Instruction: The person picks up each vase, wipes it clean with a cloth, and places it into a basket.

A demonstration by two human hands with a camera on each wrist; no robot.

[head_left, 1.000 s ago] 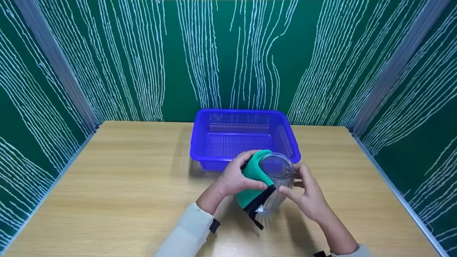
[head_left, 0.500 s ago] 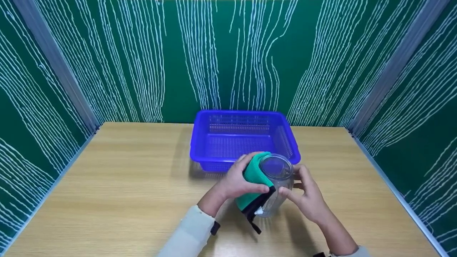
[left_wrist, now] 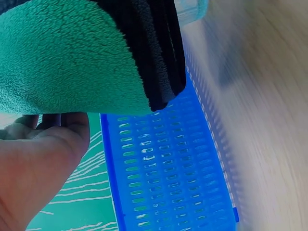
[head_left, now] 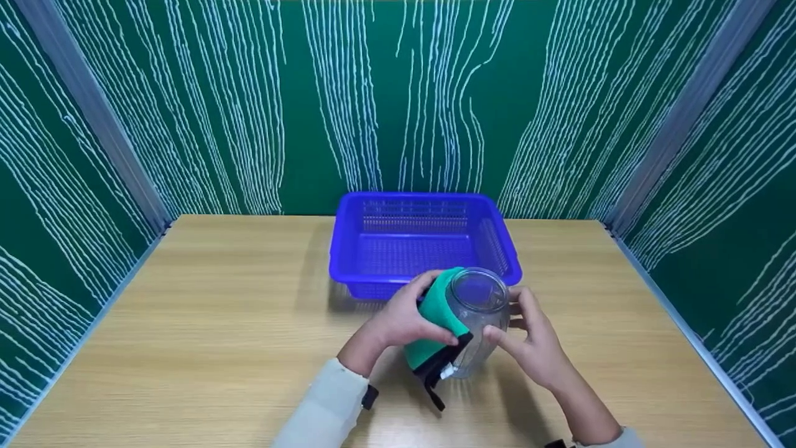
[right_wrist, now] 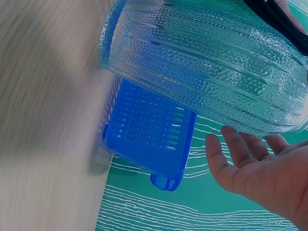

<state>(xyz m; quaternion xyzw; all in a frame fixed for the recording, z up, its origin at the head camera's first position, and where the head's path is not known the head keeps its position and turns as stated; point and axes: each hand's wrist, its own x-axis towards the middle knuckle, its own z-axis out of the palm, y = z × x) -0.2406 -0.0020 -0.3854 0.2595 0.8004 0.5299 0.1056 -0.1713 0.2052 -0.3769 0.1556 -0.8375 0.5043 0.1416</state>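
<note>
A clear glass jar (head_left: 477, 333) with a textured, ribbed body is held upright, its round rim towards the head camera. My right hand (head_left: 538, 351) grips it from the right, thumb in front and fingers behind; in the right wrist view the fingertips (right_wrist: 226, 132) lie right at the jar's wall. On the left, my left hand (head_left: 401, 320) holds a green towel (head_left: 438, 308) with a black border against the jar's side. The thumb is over the towel's edge, and a black loop hangs below. In the left wrist view the towel (left_wrist: 67, 57) hides most of the jar.
Just beyond the hands stands a blue perforated plastic basket (head_left: 379, 278), its near rim close behind the jar and towel. It rests on a light wooden table (head_left: 217, 323). Green walls (head_left: 249, 112) with white wavy lines enclose the table's back and sides.
My left hand and the towel have slid slightly left and down along the jar, so the black border and loop sit lower. My right hand and the jar have barely moved.
</note>
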